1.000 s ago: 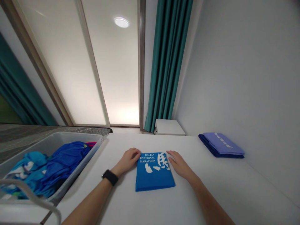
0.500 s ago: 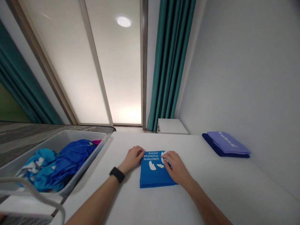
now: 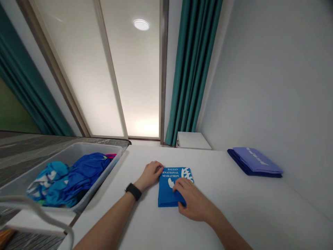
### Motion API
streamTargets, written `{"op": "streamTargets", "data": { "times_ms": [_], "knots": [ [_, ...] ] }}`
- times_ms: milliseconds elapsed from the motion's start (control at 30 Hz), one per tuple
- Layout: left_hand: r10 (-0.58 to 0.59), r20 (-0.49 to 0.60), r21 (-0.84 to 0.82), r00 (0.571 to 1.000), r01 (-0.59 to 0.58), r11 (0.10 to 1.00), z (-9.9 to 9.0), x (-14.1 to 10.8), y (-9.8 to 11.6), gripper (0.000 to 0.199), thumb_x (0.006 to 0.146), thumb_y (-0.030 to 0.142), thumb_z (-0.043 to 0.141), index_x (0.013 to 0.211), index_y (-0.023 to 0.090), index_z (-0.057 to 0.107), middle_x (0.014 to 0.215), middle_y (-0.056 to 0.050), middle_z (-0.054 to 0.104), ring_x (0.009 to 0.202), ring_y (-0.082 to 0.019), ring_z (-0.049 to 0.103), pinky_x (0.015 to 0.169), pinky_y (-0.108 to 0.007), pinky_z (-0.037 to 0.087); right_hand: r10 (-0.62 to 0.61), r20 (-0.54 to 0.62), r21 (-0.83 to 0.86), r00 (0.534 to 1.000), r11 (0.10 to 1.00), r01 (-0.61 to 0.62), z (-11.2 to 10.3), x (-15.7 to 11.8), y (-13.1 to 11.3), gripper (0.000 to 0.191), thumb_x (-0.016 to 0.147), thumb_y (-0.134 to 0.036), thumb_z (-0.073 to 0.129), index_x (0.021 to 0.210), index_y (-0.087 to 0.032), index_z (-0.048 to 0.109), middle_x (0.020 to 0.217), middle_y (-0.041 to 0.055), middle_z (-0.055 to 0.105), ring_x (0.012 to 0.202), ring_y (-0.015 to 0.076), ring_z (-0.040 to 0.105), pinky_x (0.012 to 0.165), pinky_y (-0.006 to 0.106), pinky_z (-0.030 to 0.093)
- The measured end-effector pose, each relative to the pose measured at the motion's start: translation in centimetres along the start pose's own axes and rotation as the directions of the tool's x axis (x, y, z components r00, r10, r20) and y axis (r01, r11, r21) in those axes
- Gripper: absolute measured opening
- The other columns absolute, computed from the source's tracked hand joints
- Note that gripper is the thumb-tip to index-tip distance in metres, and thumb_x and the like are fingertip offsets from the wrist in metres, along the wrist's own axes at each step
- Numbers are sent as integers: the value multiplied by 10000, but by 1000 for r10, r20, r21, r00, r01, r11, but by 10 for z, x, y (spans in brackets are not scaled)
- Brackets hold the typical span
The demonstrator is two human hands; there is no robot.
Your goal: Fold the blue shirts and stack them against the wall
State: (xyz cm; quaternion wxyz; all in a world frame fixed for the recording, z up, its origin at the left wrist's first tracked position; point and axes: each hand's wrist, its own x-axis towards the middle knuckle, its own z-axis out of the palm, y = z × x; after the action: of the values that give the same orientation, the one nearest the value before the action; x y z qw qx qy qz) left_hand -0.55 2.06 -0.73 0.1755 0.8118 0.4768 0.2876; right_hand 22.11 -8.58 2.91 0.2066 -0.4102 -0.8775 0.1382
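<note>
A blue shirt [image 3: 168, 198] with white lettering and a white print lies folded into a rectangle on the white table [image 3: 145, 229]. At its upper left corner my left hand [image 3: 151, 173] has its fingers curled, thumb and fingertips closed on the edge. A black watch circles that wrist. My right hand [image 3: 192, 199] covers the shirt's lower right part, its bent fingers on top and its thumb at the near edge, gripping the cloth there. The lower right corner is hidden beneath this hand.
A plastic bin [image 3: 97, 185] of crumpled blue clothes [image 3: 83, 172] stands left of the table. Folded purple and navy clothing [image 3: 253, 159] lies far right by the wall. A white cabinet [image 3: 194, 140] stands beyond the table; a grey cable-like curve [image 3: 47, 217] crosses the lower left.
My right hand has moved from the shirt's upper right down to its lower right, uncovering more of the white print. My left hand stays at the upper left corner. The view has shifted slightly.
</note>
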Motion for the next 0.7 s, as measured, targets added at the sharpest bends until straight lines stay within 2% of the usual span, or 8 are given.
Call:
{"op": "streamTargets", "data": {
  "times_ms": [133, 267, 367, 467, 567, 700],
  "knots": [
    [75, -64, -12, 995, -76, 997, -5, -2, 8, 171, 908, 275, 480, 953, 203, 629, 1003, -56, 639, 994, -218, 564, 898, -383, 429, 1, -3, 72, 1000, 997, -1, -2, 1, 3, 277, 698, -55, 553, 925, -215, 552, 1031, 45, 587, 1001, 206, 523, 929, 365, 413],
    [240, -122, 12, 963, -240, 971, -15, -9, 41, 136, 911, 234, 480, 886, 201, 609, 942, -51, 629, 942, -207, 548, 867, -369, 420, -20, -25, 106, 999, 994, 22, -2, 1, 7, 251, 731, -57, 565, 923, -218, 577, 1050, 45, 620, 1018, 200, 551, 957, 366, 410],
    [368, -25, 67, 929, -366, 928, -20, -24, 71, 133, 928, 222, 472, 865, 202, 588, 878, -36, 617, 874, -187, 538, 831, -344, 409, -47, -17, 98, 999, 994, 49, -1, -4, 11, 265, 732, -96, 607, 967, -218, 588, 1083, 52, 627, 1059, 210, 554, 986, 381, 406],
    [524, 160, 180, 837, -546, 818, -23, -46, 86, 87, 919, 240, 508, 888, 204, 581, 915, -37, 614, 878, -186, 531, 800, -330, 406, -73, -30, 66, 997, 995, 75, -1, -16, 15, 355, 717, -116, 629, 1053, -219, 577, 1177, 74, 611, 1151, 234, 526, 1035, 423, 382],
    [582, 270, 294, 767, -641, 709, -26, -67, 81, 63, 905, 251, 547, 878, 203, 579, 1005, -47, 603, 913, -191, 533, 807, -335, 407, -55, -77, 33, 995, 998, 58, 0, -26, 18, 351, 727, -83, 589, 1050, -219, 564, 1258, 89, 576, 1215, 236, 494, 1060, 443, 370],
    [607, 294, 382, 738, -673, 633, -30, -81, 67, 57, 914, 202, 557, 868, 213, 589, 1089, -45, 590, 913, -177, 537, 825, -334, 408, -25, -106, 17, 994, 1000, 26, 3, -29, 20, 278, 735, -34, 538, 937, -223, 563, 1180, 69, 613, 1153, 214, 539, 1021, 423, 417]
  ]
}}
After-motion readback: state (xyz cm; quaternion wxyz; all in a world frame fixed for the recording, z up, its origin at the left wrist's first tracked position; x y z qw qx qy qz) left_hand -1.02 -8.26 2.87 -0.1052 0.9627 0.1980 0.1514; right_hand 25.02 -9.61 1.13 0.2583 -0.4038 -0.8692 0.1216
